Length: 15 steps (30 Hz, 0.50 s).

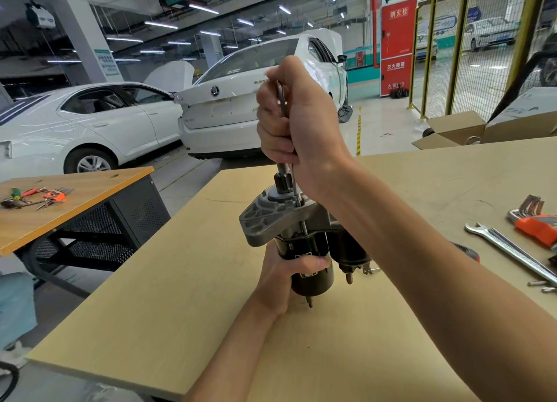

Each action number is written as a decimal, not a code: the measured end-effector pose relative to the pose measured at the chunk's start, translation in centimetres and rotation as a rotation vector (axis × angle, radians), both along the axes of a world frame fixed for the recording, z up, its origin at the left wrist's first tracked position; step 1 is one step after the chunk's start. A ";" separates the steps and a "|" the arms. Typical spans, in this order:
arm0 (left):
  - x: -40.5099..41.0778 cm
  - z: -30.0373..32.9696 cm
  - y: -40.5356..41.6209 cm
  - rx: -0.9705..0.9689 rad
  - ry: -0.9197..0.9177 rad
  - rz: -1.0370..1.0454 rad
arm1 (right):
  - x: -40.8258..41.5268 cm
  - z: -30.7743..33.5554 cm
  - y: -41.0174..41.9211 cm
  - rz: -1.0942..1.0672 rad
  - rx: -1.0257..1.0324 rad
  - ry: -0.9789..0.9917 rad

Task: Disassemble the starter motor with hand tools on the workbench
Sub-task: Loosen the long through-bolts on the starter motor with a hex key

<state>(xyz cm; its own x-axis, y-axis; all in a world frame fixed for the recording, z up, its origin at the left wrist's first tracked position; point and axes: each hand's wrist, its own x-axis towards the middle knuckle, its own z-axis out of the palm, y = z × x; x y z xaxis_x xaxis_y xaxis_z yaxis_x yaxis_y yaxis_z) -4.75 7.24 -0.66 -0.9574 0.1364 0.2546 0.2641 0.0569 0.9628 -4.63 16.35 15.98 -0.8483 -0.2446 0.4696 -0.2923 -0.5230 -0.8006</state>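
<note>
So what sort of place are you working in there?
Most likely a car repair or training workshop. White cars stand on the floor behind the workbench, one with its bonnet raised, and wrenches and a hex key set lie on the bench beside the starter motor.

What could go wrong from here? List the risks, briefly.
1. The starter motor stands on end on the workbench, steadied only by the left hand around its black body; a hard pull could tip it.
2. The right hand grips a thin metal tool running down into the grey housing; if it slips, knuckles may strike the housing.
3. The wrench and small bits lie near the right forearm and could get knocked.
</note>
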 end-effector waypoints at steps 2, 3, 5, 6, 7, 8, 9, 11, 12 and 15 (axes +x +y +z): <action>-0.1 -0.2 -0.1 -0.015 -0.019 0.013 | 0.1 -0.1 -0.1 -0.091 -0.005 0.000; -0.1 -0.3 0.0 -0.020 -0.026 0.018 | 0.0 -0.1 -0.1 -0.137 -0.006 0.008; -0.1 -0.2 0.1 -0.024 -0.036 0.032 | -0.2 -0.4 -0.3 -0.233 0.000 0.080; -0.1 -0.2 0.2 -0.017 -0.038 0.036 | -0.3 -0.6 -0.5 -0.289 0.022 0.141; -0.1 -0.2 0.2 -0.007 -0.036 0.036 | -0.3 -0.7 -0.6 -0.341 0.053 0.202; -0.1 -0.1 0.3 0.002 -0.035 0.040 | -0.3 -0.9 -0.8 -0.378 0.083 0.256; 0.0 -0.1 0.3 0.011 -0.037 0.049 | -0.2 -1.0 -0.9 -0.396 0.103 0.296; 0.0 -0.1 0.4 0.026 -0.043 0.067 | -0.1 -1.3 -1.2 -0.391 0.113 0.338; 0.1 -0.1 0.4 0.029 -0.046 0.072 | -0.1 -1.4 -1.3 -0.383 0.113 0.343; 0.1 0.1 0.5 0.017 -0.051 0.080 | 0.0 -1.5 -1.4 -0.384 0.141 0.327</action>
